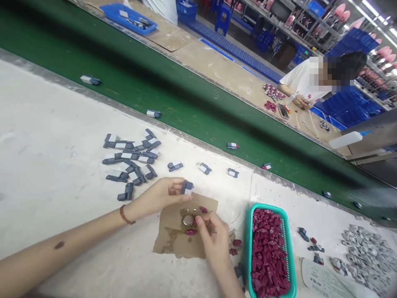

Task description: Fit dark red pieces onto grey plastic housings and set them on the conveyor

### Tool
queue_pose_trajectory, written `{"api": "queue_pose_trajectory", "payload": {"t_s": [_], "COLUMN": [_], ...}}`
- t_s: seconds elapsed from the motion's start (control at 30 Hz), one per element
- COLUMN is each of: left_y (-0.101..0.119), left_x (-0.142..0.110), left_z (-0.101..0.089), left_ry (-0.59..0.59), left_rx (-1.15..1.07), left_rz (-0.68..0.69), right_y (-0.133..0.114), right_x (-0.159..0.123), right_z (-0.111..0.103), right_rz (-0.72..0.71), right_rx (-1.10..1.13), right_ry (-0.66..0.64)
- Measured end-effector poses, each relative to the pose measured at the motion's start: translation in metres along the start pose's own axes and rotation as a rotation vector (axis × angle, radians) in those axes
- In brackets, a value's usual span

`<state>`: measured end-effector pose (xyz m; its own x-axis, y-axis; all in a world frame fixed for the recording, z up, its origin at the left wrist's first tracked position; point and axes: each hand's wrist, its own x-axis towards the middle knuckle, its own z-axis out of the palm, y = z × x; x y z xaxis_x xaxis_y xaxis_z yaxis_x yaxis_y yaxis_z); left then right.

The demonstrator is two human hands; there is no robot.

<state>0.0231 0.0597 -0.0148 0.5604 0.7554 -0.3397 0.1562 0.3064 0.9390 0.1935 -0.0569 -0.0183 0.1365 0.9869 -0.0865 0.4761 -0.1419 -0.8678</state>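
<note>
Maroon pieces [268, 252] fill a teal basket [248, 248] at near right. Left of it, the right hand [215, 236] pinches a maroon piece [195, 222] over cardboard [164, 245]; the left hand [169, 192], farther, grips a blue-grey part [187, 187].

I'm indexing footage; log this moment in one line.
left hand: holding grey part | right hand: fingers at red piece, over cardboard | basket: red pile inside
</note>
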Motion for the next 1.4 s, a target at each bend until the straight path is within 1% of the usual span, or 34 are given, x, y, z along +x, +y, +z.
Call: {"api": "queue_pose_trajectory", "payload": {"t_s": [0.07, 0.13, 0.2, 0.33, 0.47, 0.57, 0.63, 0.73, 0.8, 0.83, 0.9, 1.0, 1.07, 1.2, 1.3, 1.4], "left_y": [-0.006, -0.013, -0.018, -0.023, -0.028, -0.032, -0.034, -0.035, -0.035, -0.036, -0.038, -0.04, -0.041, -0.038, -0.039, -0.041], "left_x": [-0.011, -0.019, -0.025, -0.031, -0.032, -0.031, -0.031, -0.031, -0.032, -0.033, -0.034, -0.035, -0.037, -0.042, -0.044, -0.045], "left_z": [0.001, 0.002, 0.004, 0.008, 0.009, 0.009, 0.01, 0.011, 0.012, 0.013, 0.014, 0.017, 0.02, 0.026, 0.028, 0.029], "left_ry": [0.015, 0.051, 0.104, 0.133, 0.117, 0.086, 0.085, 0.08, 0.042, 0.016, -0.032, -0.055, -0.018, 0.146, 0.23, 0.273], "left_rx": [-0.02, -0.055, -0.095, -0.195, -0.397, -0.535, -0.589, -0.599, -0.587, -0.582, -0.573, -0.523, -0.447, -0.266, -0.167, -0.106], "left_rz": [0.004, 0.007, 0.016, -0.005, -0.07, -0.117, -0.124, -0.122, -0.122, -0.124, -0.131, -0.109, -0.036, 0.147, 0.229, 0.281], "right_y": [0.003, 0.005, 0.006, 0.005, 0.005, 0.004, 0.004, 0.004, 0.005, 0.004, 0.002, -0.005, -0.011, -0.019, -0.022, -0.024], "right_x": [0.001, 0.002, 0.003, 0.002, 0.003, 0.003, 0.003, 0.004, 0.006, 0.007, 0.009, 0.012, 0.013, 0.014, 0.014, 0.014], "right_z": [0.007, 0.013, 0.017, 0.019, 0.019, 0.019, 0.018, 0.017, 0.015, 0.014, 0.013, 0.014, 0.016, 0.024, 0.03, 0.034], "right_rz": [-0.129, -0.252, -0.329, -0.363, -0.365, -0.316, -0.249, -0.037, 0.094, 0.129, 0.148, 0.163, 0.211, 0.306, 0.328, 0.341], "right_rx": [-0.107, -0.198, -0.272, -0.344, -0.336, -0.296, -0.207, 0.091, 0.332, 0.433, 0.573, 0.676, 0.706, 0.745, 0.745, 0.74], "right_ry": [-0.012, 0.005, 0.019, -0.005, -0.006, 0.004, -0.014, 0.011, 0.076, 0.113, 0.163, 0.191, 0.185, 0.172, 0.176, 0.179]}}
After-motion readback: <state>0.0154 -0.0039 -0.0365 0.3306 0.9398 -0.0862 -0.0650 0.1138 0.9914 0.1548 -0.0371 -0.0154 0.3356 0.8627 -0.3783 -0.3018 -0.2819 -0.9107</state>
